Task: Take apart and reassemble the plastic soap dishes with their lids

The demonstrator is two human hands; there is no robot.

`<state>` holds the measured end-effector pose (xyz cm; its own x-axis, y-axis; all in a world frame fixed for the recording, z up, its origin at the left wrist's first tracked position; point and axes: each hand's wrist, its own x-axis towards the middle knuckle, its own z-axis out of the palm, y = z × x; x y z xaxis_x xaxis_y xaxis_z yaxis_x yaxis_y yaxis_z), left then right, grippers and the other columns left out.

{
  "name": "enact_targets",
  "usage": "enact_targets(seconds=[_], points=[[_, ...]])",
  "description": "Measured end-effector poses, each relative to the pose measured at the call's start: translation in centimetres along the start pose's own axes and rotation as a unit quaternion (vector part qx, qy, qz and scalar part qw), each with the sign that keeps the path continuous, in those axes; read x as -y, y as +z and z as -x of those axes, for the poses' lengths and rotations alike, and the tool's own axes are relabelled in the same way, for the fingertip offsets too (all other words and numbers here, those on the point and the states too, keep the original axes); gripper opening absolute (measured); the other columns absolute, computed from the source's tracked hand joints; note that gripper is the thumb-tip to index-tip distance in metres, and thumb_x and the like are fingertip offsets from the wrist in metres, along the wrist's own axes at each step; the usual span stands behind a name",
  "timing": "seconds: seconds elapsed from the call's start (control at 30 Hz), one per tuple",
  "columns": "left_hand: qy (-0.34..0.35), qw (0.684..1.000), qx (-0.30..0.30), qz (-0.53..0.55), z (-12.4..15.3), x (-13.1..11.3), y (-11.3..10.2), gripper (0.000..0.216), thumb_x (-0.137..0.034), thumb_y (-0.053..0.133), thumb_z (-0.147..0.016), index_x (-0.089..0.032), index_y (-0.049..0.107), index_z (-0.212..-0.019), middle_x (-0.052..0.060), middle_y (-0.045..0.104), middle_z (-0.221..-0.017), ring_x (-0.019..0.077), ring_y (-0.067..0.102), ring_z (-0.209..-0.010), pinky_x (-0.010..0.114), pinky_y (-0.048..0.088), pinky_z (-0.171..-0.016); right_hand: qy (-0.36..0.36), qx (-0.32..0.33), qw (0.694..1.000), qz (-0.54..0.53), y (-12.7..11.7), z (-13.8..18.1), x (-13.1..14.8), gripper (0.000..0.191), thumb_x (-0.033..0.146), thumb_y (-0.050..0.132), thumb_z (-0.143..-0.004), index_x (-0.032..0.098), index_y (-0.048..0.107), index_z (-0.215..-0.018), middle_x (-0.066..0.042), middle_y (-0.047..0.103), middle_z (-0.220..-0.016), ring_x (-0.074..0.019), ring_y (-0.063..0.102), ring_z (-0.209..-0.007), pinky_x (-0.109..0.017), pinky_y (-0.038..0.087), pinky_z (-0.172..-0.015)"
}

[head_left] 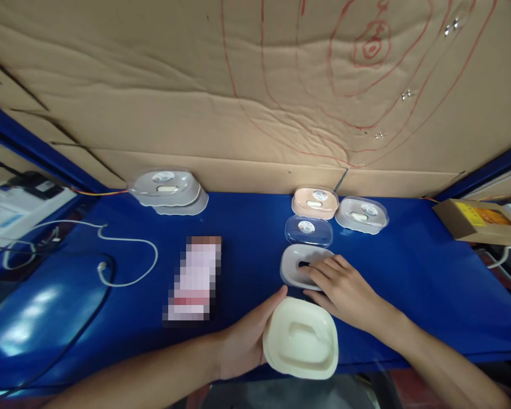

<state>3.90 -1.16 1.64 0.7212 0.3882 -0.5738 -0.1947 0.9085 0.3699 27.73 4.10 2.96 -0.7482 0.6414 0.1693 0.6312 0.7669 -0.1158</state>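
My left hand [244,341] grips the left edge of a cream rounded lid or tray [301,338] at the near edge of the blue table. My right hand [344,289] lies with its fingers stretched flat over a grey-white tray with a dark hole [290,264], just behind the cream piece. Beyond it sit a clear-lidded blue box [309,230], a peach box [315,201] and a grey box [361,214], each with a round sticker.
A stack of grey lidded boxes [168,190] stands at the back left. A blurred pink card [195,278] lies mid-table. A white cable [123,261] loops on the left. A brown carton [479,220] sits far right. Cardboard with red lines backs the blue table [430,272].
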Motion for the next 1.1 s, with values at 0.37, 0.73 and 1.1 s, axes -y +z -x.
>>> enact_targets(seconds=[0.37,0.73,1.1], points=[[0.122,0.99,-0.01,0.066,-0.2,-0.6,0.3,0.061,-0.064,0.048,-0.104,-0.019,0.068,-0.139,0.005,0.076,-0.131,0.0286,0.061,-0.136,0.035,0.048,-0.109,-0.048,-0.078,0.981,-0.169,-2.3,0.2,1.3,0.034,0.034,0.066,-0.1,0.017,0.059,-0.129,-0.012,0.074,-0.116,-0.0262,0.07,-0.109,-0.046,0.049,-0.101],[0.159,0.986,-0.021,0.042,0.7,-1.9,0.9,0.063,-0.064,0.04,-0.107,-0.018,0.072,-0.135,0.005,0.077,-0.129,0.0323,0.055,-0.141,0.038,0.045,-0.113,-0.14,-0.071,0.98,-0.122,-0.7,0.3,2.1,0.043,0.042,0.059,-0.106,0.015,0.062,-0.139,-0.013,0.071,-0.127,-0.0252,0.066,-0.117,-0.044,0.049,-0.108],[0.15,0.982,-0.093,0.067,0.1,-1.9,0.1,0.049,-0.056,0.06,-0.101,-0.019,0.074,-0.13,0.008,0.08,-0.119,0.0285,0.071,-0.119,0.031,0.055,-0.089,0.131,-0.053,0.99,-0.016,1.5,-0.3,-4.0,0.065,0.047,0.049,-0.108,0.025,0.028,-0.165,-0.018,0.039,-0.167,-0.0373,0.033,-0.157,-0.067,0.03,-0.123]])
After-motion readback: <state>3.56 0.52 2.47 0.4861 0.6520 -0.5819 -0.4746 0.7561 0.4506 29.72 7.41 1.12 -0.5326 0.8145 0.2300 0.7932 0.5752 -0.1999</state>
